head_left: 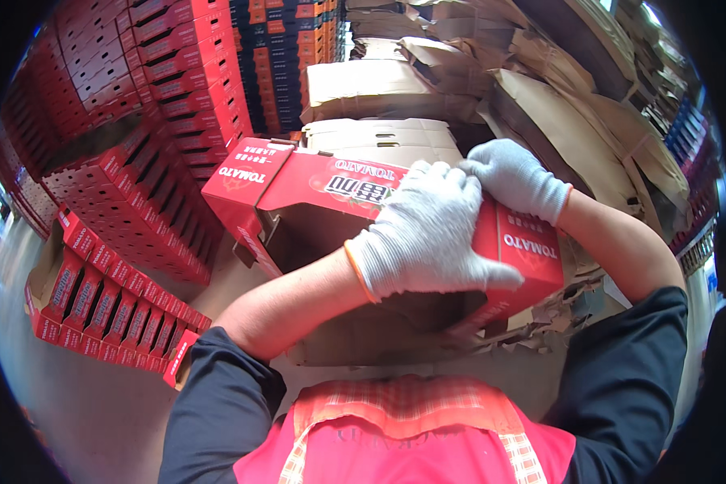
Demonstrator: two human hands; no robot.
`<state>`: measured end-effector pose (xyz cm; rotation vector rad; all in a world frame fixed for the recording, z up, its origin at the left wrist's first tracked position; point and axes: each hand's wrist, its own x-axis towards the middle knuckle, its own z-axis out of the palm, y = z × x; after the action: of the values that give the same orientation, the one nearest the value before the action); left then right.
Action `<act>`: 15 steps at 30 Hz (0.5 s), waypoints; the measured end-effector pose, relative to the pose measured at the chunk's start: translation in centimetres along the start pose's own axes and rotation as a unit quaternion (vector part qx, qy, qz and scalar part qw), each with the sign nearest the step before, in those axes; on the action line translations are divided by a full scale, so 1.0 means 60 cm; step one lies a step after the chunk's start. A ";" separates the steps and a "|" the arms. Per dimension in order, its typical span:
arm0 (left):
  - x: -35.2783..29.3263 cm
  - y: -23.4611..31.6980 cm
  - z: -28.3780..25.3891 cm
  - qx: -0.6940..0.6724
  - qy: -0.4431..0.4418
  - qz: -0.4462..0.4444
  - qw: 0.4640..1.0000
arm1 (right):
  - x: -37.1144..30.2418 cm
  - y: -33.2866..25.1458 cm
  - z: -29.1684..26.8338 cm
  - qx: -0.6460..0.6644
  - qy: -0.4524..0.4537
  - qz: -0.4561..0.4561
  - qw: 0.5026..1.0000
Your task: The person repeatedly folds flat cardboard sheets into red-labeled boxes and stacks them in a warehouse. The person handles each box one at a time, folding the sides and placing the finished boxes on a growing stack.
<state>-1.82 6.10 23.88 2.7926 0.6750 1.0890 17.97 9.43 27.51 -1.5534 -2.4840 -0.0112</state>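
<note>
Red cardboard carton point(298, 173) lies under the outspread left hand point(427, 230); right hand point(515, 177) curls at its far edge, grip unclear.

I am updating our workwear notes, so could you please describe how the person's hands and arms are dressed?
The left hand and right hand wear matching pale grey knitted gloves with thin orange edging at the wrists. The forearms are bare up to dark, loose sleeves that end near the elbows.
</note>
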 end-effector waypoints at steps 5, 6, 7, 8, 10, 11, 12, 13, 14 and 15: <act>-0.005 -0.043 -0.008 -0.418 0.136 -0.042 0.897 | -0.013 -0.028 -0.013 0.304 0.101 0.092 0.943; -0.004 -0.051 -0.006 -0.497 0.171 -0.062 0.849 | -0.026 -0.049 -0.021 0.221 0.120 -0.042 0.967; -0.004 -0.059 -0.005 -0.570 0.210 -0.075 0.791 | -0.037 -0.071 -0.030 0.115 0.091 -0.129 0.981; -0.005 -0.063 -0.003 -0.630 0.242 -0.116 0.729 | -0.049 -0.101 -0.028 0.068 0.070 -0.151 0.984; -0.019 -0.065 -0.008 -0.573 0.252 -0.084 0.775 | -0.049 -0.139 -0.034 -0.057 -0.053 -0.116 0.990; -0.033 -0.060 -0.012 -0.517 0.243 -0.049 0.820 | -0.044 -0.143 -0.041 -0.018 -0.059 -0.063 0.996; -0.051 -0.057 -0.016 -0.458 0.231 -0.010 0.858 | -0.039 -0.132 -0.044 0.034 -0.056 -0.017 0.998; -0.081 -0.051 -0.029 -0.334 0.183 0.021 0.924 | -0.028 -0.112 -0.049 0.092 -0.032 0.002 0.995; -0.119 -0.045 -0.049 -0.210 0.153 0.059 0.964 | -0.023 -0.077 -0.049 0.164 0.037 0.016 0.986; -0.156 -0.039 -0.059 -0.150 0.115 0.112 0.976 | -0.022 -0.031 -0.047 0.207 0.038 0.036 0.977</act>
<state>-11.12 3.93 20.13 2.5496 0.1854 1.4344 17.37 7.11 30.20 -1.4291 -2.1889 0.4210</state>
